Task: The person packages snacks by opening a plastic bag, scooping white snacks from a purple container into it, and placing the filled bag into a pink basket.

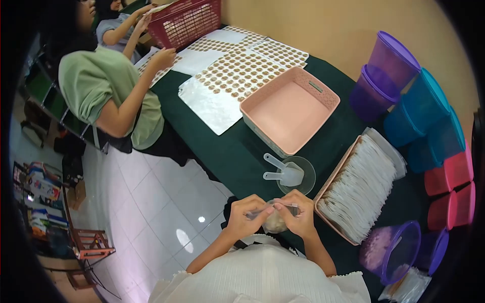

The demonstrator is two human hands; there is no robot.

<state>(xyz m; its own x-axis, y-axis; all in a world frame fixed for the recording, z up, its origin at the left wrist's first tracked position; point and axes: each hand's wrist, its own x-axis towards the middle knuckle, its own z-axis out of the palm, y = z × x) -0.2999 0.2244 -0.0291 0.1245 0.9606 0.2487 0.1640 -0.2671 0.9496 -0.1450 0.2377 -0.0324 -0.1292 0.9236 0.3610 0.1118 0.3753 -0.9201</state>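
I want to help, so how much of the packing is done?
Done: white packets fill the pink tray in a long row. In hand: the left hand and right hand pinch a small clear bag with something pale inside. Probably left: the pink basket is empty, and the sticker sheets look full.

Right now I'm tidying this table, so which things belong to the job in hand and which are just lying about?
In hand: small clear plastic pouch, held by the left hand and right hand; two clear plastic scoops on a round dish; probably the pink tray of white packets.
Lying about: empty pink plastic basket; stacked purple, blue and pink tubs.
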